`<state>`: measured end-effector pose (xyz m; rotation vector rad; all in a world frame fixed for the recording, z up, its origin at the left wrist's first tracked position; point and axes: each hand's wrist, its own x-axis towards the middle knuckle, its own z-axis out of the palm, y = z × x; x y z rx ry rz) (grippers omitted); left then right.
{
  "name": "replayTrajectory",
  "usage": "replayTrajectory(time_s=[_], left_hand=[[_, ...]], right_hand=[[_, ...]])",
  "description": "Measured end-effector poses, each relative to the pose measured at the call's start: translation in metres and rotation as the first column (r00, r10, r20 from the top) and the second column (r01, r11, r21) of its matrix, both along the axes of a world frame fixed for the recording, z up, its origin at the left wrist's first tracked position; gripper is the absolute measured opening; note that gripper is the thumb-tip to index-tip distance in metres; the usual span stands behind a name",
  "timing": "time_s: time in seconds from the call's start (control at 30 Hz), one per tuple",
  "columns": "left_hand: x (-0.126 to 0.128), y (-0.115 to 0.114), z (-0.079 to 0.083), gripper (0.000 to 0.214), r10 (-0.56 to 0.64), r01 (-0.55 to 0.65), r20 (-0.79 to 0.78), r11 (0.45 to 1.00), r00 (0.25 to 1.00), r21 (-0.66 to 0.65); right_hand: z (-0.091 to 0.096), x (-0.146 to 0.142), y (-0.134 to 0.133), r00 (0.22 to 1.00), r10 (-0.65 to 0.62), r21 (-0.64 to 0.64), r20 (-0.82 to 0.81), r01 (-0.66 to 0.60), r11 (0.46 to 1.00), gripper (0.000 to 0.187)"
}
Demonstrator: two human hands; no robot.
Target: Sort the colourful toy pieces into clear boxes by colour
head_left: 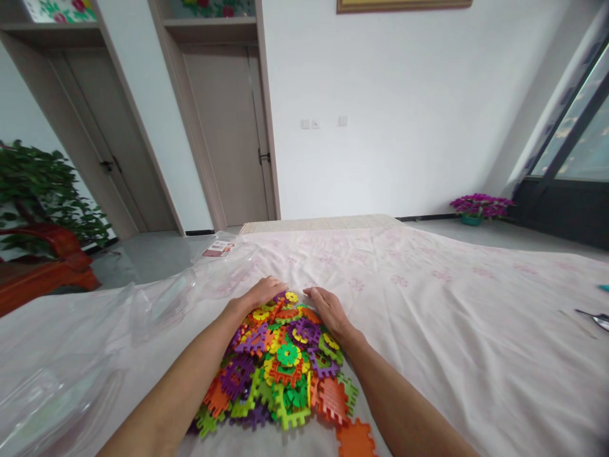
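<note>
A heap of plastic interlocking building pieces lies on the cloth between my forearms, in orange, purple, green and yellow. Notched squares and round gear-like discs make up the pile. Against its far left edge rests my left hand, fingers stretched out and curving round the heap. At the far right edge my right hand is open too, its fingers pointing inward. Neither hand grips a piece. One orange notched square lies at the near right edge of the pile.
A white cloth with pink flowers covers the table. Clear plastic packaging lies on the left, with a printed card at its far end. Glasses lie at the far right. A red wooden chair stands left of the table.
</note>
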<state>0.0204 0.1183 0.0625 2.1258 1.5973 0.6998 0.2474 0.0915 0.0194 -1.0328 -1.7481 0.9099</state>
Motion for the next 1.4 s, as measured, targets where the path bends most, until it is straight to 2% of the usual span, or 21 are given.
replayTrajectory(time_s=[0.1, 0.17, 0.23, 0.27, 0.33, 0.43, 0.5, 0.57, 0.6, 0.67, 0.7, 0.8, 0.87, 0.97, 1.07, 1.2, 1.3, 1.4], left_hand=[[-0.009, -0.031, 0.012, 0.045, -0.133, 0.139, 0.062, 0.985, 0.989, -0.101], [-0.018, -0.056, 0.020, 0.047, -0.156, 0.183, 0.190, 0.974, 0.969, -0.131], [-0.028, -0.081, 0.024, 0.050, -0.129, 0.162, 0.262, 0.981, 0.956, -0.106], [-0.034, -0.094, 0.024, 0.051, -0.101, 0.124, 0.248, 0.989, 0.963, -0.081], [-0.050, -0.119, 0.020, 0.058, -0.028, 0.032, 0.121, 0.999, 0.992, -0.031], [-0.079, -0.158, 0.006, 0.079, 0.082, -0.087, -0.091, 0.995, 0.992, -0.053], [-0.098, -0.185, -0.009, 0.096, 0.084, -0.098, -0.145, 0.991, 0.986, -0.096], [-0.112, -0.210, -0.027, 0.110, 0.069, -0.087, -0.161, 0.990, 0.985, -0.111], [-0.116, -0.221, -0.037, 0.118, 0.066, -0.087, -0.173, 0.989, 0.983, -0.118], [-0.116, -0.235, -0.056, 0.132, 0.091, -0.116, -0.219, 0.988, 0.971, -0.102], [-0.112, -0.239, -0.064, 0.135, 0.117, -0.136, -0.229, 0.988, 0.966, -0.070], [-0.088, -0.236, -0.074, 0.138, 0.180, -0.181, -0.201, 0.983, 0.963, 0.013], [-0.069, -0.227, -0.072, 0.133, 0.221, -0.213, -0.131, 0.974, 0.966, 0.073], [-0.042, -0.211, -0.061, 0.114, 0.190, -0.191, 0.015, 0.974, 0.982, 0.122], [-0.021, -0.199, -0.050, 0.087, 0.157, -0.183, 0.177, 0.972, 0.972, 0.146], [-0.001, -0.183, -0.031, 0.053, 0.176, -0.244, 0.384, 0.960, 0.907, 0.138], [0.001, -0.167, -0.013, 0.047, 0.237, -0.333, 0.493, 0.936, 0.837, 0.116], [-0.011, -0.149, -0.002, 0.047, 0.284, -0.387, 0.544, 0.919, 0.789, 0.081]], right_hand=[[0.000, 0.000, -0.002, 1.000, 0.029, 0.007, 0.010, -0.029, 1.000, 0.058], [0.000, -0.001, -0.004, 0.998, 0.054, 0.000, -0.011, -0.054, 0.999, 0.057], [0.002, 0.000, -0.004, 0.994, 0.096, -0.024, -0.056, -0.098, 0.995, 0.057], [0.004, 0.002, -0.003, 0.988, 0.131, -0.053, -0.078, -0.135, 0.989, 0.057], [0.013, 0.009, -0.001, 0.967, 0.239, -0.138, -0.090, -0.250, 0.958, 0.061], [0.035, 0.029, -0.001, 0.899, 0.435, -0.271, -0.047, -0.430, 0.861, 0.088], [0.052, 0.047, -0.011, 0.858, 0.513, -0.312, 0.004, -0.486, 0.816, 0.101], [0.063, 0.067, -0.031, 0.813, 0.576, -0.294, 0.090, -0.531, 0.795, 0.110], [0.065, 0.075, -0.044, 0.802, 0.581, -0.257, 0.135, -0.538, 0.803, 0.114], [0.062, 0.089, -0.072, 0.751, 0.603, -0.228, 0.269, -0.558, 0.798, 0.124], [0.056, 0.093, -0.085, 0.747, 0.575, -0.207, 0.334, -0.537, 0.818, 0.128], [0.034, 0.096, -0.107, 0.726, 0.495, -0.117, 0.478, -0.505, 0.855, 0.133], [0.022, 0.088, -0.107, 0.753, 0.419, -0.032, 0.508, -0.469, 0.882, 0.132], [0.016, 0.067, -0.097, 0.819, 0.324, 0.090, 0.474, -0.411, 0.907, 0.127], [0.019, 0.039, -0.085, 0.872, 0.254, 0.184, 0.419, -0.356, 0.916, 0.116], [0.029, 0.001, -0.080, 0.949, 0.149, 0.223, 0.278, -0.214, 0.951, 0.073], [0.041, -0.020, -0.080, 0.962, 0.178, 0.197, 0.208, -0.220, 0.955, 0.056], [0.049, -0.029, -0.072, 0.978, 0.152, 0.223, 0.143, -0.182, 0.958, 0.045]])
